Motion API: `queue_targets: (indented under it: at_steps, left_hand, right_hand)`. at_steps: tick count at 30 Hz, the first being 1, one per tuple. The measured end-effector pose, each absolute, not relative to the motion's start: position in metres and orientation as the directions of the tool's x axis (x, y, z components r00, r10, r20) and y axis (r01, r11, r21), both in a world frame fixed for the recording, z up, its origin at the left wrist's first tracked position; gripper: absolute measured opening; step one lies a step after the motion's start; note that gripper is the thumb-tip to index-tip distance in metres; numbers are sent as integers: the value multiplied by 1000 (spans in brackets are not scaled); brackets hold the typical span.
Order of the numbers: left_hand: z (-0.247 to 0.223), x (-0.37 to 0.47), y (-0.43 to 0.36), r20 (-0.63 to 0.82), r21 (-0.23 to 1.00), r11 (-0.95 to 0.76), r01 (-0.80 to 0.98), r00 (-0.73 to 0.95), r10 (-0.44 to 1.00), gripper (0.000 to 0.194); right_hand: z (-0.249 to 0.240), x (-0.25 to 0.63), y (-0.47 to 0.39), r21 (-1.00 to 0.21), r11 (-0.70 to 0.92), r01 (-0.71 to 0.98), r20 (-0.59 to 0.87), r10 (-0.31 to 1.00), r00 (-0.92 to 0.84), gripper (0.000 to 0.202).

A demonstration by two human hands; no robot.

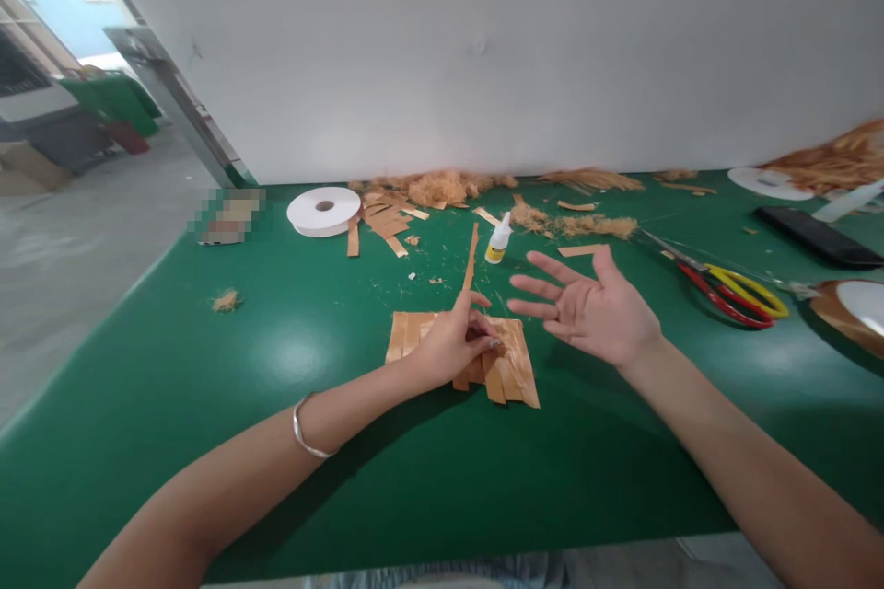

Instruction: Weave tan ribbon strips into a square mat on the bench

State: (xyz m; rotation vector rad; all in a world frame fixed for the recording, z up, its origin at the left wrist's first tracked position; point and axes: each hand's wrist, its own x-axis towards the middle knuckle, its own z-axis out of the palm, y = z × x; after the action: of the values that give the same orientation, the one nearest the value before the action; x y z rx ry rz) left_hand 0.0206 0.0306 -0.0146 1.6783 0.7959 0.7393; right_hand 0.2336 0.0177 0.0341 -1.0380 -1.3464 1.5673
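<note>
A mat of flat tan strips laid side by side lies on the green table. My left hand rests over its middle, thumb and fingers pinched together near a patch of fine brown fibres; whatever is between the fingertips is too small to make out. A longer narrow tan strip reaches away from just behind that hand. To the right of the mat, my right hand is raised with the palm up and the fingers spread, holding nothing. A small white glue bottle with a yellow label stands upright beyond the hands.
Loose tan strips and fibre clumps line the back by the white wall. A white tape roll lies at left. Scissors with red and yellow handles, a black phone and a brown-rimmed round piece are at right.
</note>
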Motion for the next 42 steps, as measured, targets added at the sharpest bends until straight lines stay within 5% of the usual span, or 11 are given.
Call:
queue_targets:
  at_steps: [3, 9, 17, 20, 23, 26, 28, 31, 34, 38, 42]
  left_hand:
    - [-16, 21, 31, 79, 972, -191, 137, 575, 814, 33]
    - [-18, 20, 32, 80, 972, -191, 138, 568, 819, 35]
    - [-15, 20, 30, 67, 975, -176, 134, 578, 813, 34]
    - [-14, 20, 30, 55, 973, -174, 151, 581, 812, 32]
    - [-16, 20, 31, 68, 973, -184, 142, 584, 809, 33]
    - [-18, 19, 32, 80, 974, -187, 124, 586, 806, 34]
    - [-18, 20, 32, 86, 976, -186, 112, 588, 804, 34]
    - [-16, 20, 31, 85, 979, -177, 99, 594, 800, 33]
    - [-15, 20, 31, 69, 980, -165, 109, 595, 801, 33]
    - [-15, 20, 31, 55, 971, -180, 159, 585, 809, 33]
    - [-13, 20, 30, 56, 967, -189, 170, 582, 811, 32]
  right_hand:
    - [31, 232, 19, -974, 186, 128, 131, 927, -351, 77]
    - [20, 234, 20, -690, 545, 476, 396, 835, -381, 88]
    - [23, 230, 14, 53, 525, 849, 496, 725, -479, 93]
    - [20, 233, 17, -34, 444, 896, 538, 763, -358, 89]
    - [21, 236, 20, -440, 366, 820, 442, 883, -157, 83]
    - [26, 238, 21, -857, 267, 441, 205, 961, -185, 79]
    - [32, 239, 19, -978, 129, 163, 72, 945, -318, 84]
    - [37, 241, 17, -995, -98, -34, -75, 901, -428, 90]
    - [35, 244, 17, -994, -105, -27, -85, 911, -405, 89]
    - [31, 244, 20, -938, 182, 294, 82, 943, -322, 66]
    - [29, 242, 20, -606, 369, 705, 180, 926, -331, 59]
